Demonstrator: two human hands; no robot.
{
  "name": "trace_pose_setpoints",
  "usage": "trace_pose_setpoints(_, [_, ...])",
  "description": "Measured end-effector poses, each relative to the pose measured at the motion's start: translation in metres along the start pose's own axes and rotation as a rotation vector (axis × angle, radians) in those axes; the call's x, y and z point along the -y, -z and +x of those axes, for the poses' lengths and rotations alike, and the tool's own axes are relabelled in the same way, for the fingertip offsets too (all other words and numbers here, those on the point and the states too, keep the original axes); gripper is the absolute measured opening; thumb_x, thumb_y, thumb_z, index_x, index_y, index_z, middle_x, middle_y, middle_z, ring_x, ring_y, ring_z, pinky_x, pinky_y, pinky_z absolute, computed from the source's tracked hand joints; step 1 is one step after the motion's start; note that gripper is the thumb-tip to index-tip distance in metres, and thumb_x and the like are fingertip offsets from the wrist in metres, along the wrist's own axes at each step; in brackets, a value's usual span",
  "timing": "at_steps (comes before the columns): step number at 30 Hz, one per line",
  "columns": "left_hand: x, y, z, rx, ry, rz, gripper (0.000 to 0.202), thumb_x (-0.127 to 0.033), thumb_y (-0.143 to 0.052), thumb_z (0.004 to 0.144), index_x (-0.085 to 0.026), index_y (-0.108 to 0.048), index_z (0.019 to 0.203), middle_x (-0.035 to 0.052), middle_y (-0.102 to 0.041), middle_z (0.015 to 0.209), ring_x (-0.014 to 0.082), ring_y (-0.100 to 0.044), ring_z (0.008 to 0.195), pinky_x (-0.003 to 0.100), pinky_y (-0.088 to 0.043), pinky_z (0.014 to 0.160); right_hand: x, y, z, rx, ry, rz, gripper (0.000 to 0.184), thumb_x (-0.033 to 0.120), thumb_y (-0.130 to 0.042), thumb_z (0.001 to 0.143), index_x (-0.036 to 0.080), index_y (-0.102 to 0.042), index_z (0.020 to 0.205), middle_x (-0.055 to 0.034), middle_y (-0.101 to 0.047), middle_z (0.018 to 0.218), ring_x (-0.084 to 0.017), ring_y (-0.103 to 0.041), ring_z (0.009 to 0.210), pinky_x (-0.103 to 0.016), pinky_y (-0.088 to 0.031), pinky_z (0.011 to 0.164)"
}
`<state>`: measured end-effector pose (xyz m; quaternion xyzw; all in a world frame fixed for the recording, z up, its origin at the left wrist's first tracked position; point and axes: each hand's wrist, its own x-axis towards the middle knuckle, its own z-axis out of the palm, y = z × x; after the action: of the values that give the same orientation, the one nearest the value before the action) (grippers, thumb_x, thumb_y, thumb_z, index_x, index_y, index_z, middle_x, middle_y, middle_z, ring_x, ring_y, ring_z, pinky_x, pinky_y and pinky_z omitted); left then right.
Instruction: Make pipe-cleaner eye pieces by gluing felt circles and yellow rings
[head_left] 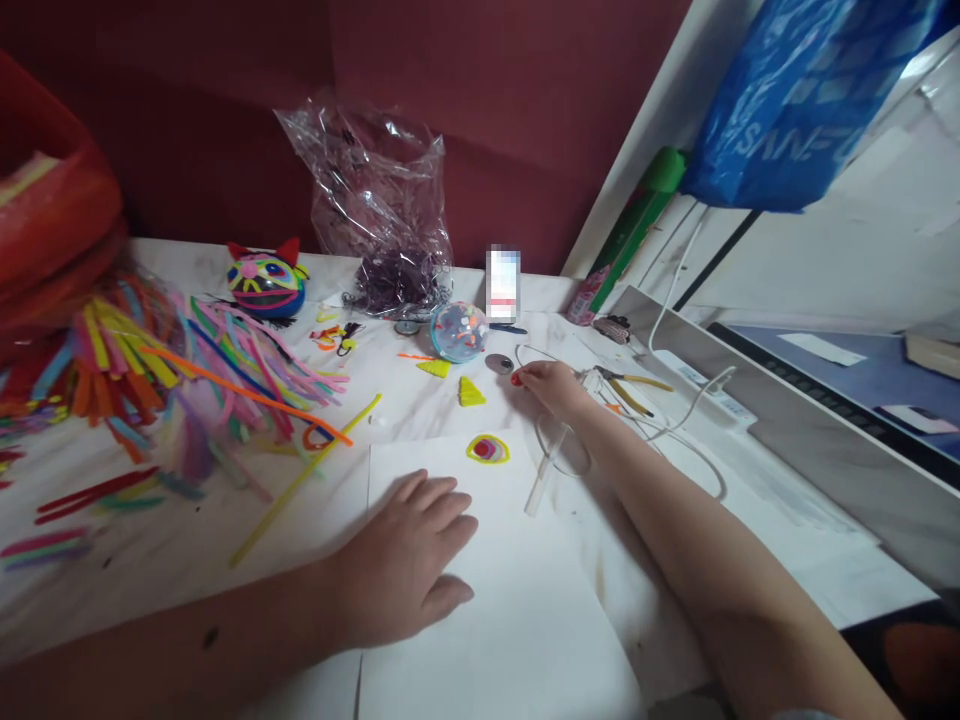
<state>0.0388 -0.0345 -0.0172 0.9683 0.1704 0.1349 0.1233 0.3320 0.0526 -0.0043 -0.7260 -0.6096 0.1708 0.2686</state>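
Observation:
My left hand (409,565) lies flat, fingers stretched out, on a sheet of white paper (517,620). Beyond its fingertips on the paper sits an eye-shaped piece (487,449) with a yellow outline and a red centre. Farther off, my right hand (553,388) pinches a small round red piece (516,379) between thumb and fingertips, low over the table. Close to it is a small grey disc (499,364). Two yellow triangular pieces (472,391) rest left of that hand. A whitish stick (546,470) is below my right wrist.
Colourful pipe cleaners (247,350) spread across the left side. At the back stand a cat-faced ornament (267,282), a clear plastic bag (382,190) and a clear ball of bits (457,332). Pliers (630,393), white cables (697,470) and a power strip (705,388) lie right.

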Motion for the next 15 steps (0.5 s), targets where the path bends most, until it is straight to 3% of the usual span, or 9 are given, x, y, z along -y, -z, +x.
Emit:
trace_pose_setpoints(2, [0.002,-0.001,0.001,-0.094,0.012,-0.091,0.024,-0.03,-0.059,0.081,-0.02,-0.061,0.102,0.0068,-0.062,0.111,0.0259,-0.05,0.112,0.046,-0.034,0.102,0.007,0.003,-0.004,0.029,-0.011,0.107,0.028,0.033,-0.046,0.084,0.012,-0.064,0.082,-0.0083,-0.067,0.078,-0.012,-0.054,0.061,-0.026,-0.043,0.062])
trace_pose_setpoints(4, [0.006,-0.002,0.004,-0.24,0.107,-0.247,0.015,-0.024,-0.053,0.083,-0.019,-0.063,0.092,0.0059,-0.065,0.096,0.021,-0.057,0.098,0.039,-0.043,0.092,0.022,0.003,-0.014,0.085,0.006,0.227,0.03,0.04,-0.051,0.081,0.013,-0.063,0.079,-0.0062,-0.065,0.075,-0.01,-0.052,0.058,-0.025,-0.043,0.06])
trace_pose_setpoints(7, [0.011,-0.001,0.01,-0.427,0.449,-0.582,0.014,-0.027,-0.051,0.083,-0.017,-0.061,0.083,0.0029,-0.064,0.078,0.0145,-0.059,0.074,0.028,-0.048,0.069,0.05,-0.009,-0.039,0.272,0.057,0.541,0.031,0.045,-0.062,0.073,0.014,-0.064,0.074,-0.0012,-0.06,0.065,-0.009,-0.048,0.056,-0.024,-0.041,0.057])
trace_pose_setpoints(10, [0.015,0.0,0.016,-0.441,0.717,-0.962,0.022,-0.035,-0.057,0.077,-0.016,-0.057,0.087,-0.0023,-0.057,0.063,0.0094,-0.051,0.051,0.021,-0.041,0.047,0.076,-0.027,-0.069,0.453,0.071,0.666,0.03,0.044,-0.066,0.072,0.014,-0.065,0.074,0.0031,-0.054,0.056,-0.007,-0.042,0.052,-0.022,-0.036,0.052])
trace_pose_setpoints(15, [0.018,0.0,0.018,-0.45,0.75,-1.181,0.024,-0.037,-0.057,0.074,-0.014,-0.054,0.068,-0.0028,-0.053,0.054,0.0073,-0.048,0.047,0.019,-0.038,0.045,0.091,-0.042,-0.092,0.585,0.065,0.829,0.027,0.04,-0.066,0.073,0.013,-0.068,0.075,-0.0002,-0.062,0.065,-0.009,-0.048,0.059,-0.024,-0.039,0.059])
